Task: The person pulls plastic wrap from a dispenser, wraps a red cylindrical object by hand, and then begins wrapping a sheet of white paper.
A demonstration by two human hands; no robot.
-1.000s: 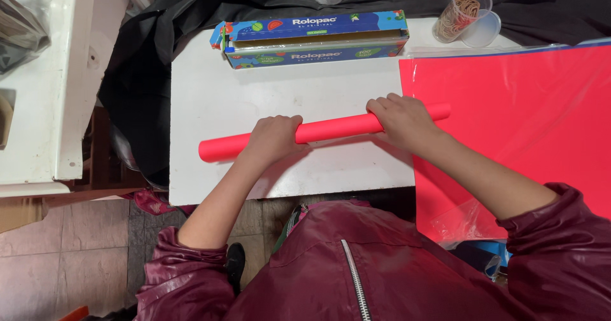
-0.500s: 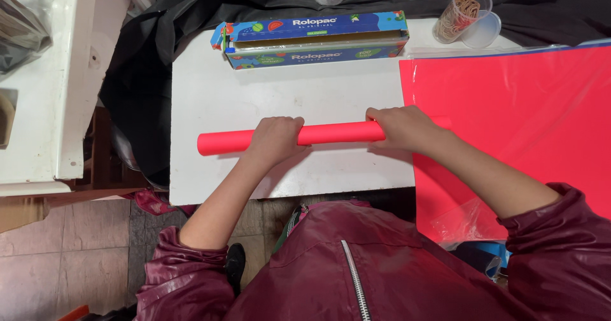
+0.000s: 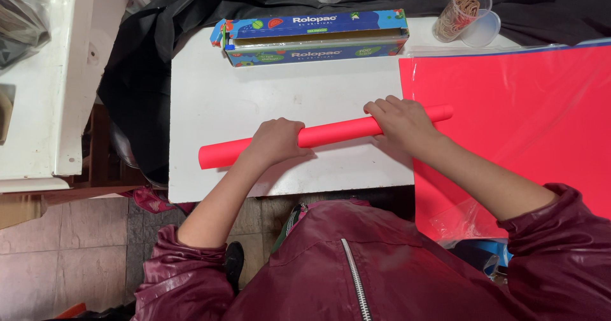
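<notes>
Operator: Hands, where placed?

Technician: Left hand (image 3: 275,141) and right hand (image 3: 400,118) each closed over the red paper roll (image 3: 334,132), spaced apart, probably to keep it wound. Roll lay across the white board (image 3: 254,98); both ends protruded beyond the hands, beside the red sheet (image 3: 522,117).

one head-worn camera looks steeply down, close over the white table (image 3: 254,98).

A tightly rolled bright pink-red paper tube (image 3: 334,132) lies slightly tilted across the white tabletop (image 3: 254,98).
</notes>
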